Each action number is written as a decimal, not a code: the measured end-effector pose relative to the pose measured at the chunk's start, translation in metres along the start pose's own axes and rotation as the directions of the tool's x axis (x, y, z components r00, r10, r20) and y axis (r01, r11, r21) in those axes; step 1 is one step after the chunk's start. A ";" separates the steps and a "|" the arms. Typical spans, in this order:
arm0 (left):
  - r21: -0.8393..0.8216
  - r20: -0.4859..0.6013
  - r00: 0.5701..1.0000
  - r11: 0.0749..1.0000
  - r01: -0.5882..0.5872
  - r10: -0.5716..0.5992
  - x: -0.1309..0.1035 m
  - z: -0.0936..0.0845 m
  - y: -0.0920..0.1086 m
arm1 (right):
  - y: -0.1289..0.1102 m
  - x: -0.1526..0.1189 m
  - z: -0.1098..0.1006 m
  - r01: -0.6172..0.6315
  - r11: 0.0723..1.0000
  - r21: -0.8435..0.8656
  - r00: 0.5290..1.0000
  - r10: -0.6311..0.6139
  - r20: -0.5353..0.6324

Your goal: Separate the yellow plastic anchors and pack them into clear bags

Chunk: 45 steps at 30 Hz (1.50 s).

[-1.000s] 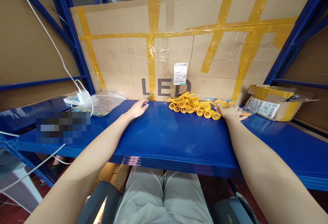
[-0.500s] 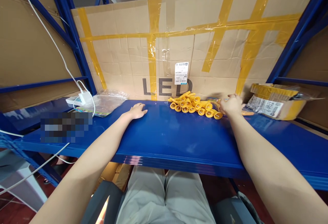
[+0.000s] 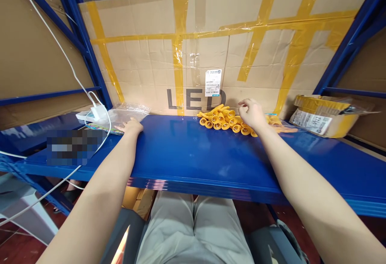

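Note:
My left hand (image 3: 132,127) lies at the right edge of flat clear plastic bags (image 3: 120,113), its fingers stretched out over them. Just above a pile of yellow pieces (image 3: 217,120), my right hand (image 3: 252,114) is raised with fingers loosely bent and apart, and nothing shows in it. Each yellow piece has a thin stem and a round flared end facing me. Behind the right wrist lies a clear packet with orange-yellow contents (image 3: 276,122), partly covered by the arm. Fingertip contact with the bags is hard to make out.
A taped cardboard sheet (image 3: 150,67) marked LED backs the blue shelf (image 3: 193,155). On the right stands an open carton (image 3: 319,119) with plastic inside. At the left are a white charger (image 3: 96,112), its cable and a blurred-out dark object (image 3: 75,147).
My left hand has moved left from the bare shelf to the plastic bags. My right hand has shifted left and up from the packet to above the yellow pieces.

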<state>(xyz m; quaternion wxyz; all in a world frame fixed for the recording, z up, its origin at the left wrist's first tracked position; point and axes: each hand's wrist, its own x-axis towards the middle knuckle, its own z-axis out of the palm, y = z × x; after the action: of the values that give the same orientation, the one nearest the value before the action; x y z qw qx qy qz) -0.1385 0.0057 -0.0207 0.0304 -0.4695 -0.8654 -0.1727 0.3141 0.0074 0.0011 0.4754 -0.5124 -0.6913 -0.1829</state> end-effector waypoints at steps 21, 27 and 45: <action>-0.033 -0.198 0.977 0.995 -0.091 0.082 -0.023 -0.026 0.018 | -0.018 -0.004 -0.006 -0.037 0.999 0.003 0.969 0.035 0.244; -0.125 -0.379 0.893 0.943 -0.309 0.242 -0.038 -0.041 0.034 | -0.016 -0.005 -0.004 -0.020 1.000 0.011 0.974 0.017 0.228; -0.291 0.055 0.508 0.500 -0.816 0.860 -0.067 -0.013 0.069 | -0.038 -0.010 0.002 0.138 0.990 -0.027 0.967 -0.129 0.221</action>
<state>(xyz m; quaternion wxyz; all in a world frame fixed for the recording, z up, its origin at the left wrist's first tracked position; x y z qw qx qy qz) -0.0457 -0.0174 -0.0044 -0.0270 -0.8453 -0.4996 -0.1873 0.2802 -0.0124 0.0007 0.3721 -0.4918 -0.7682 -0.1717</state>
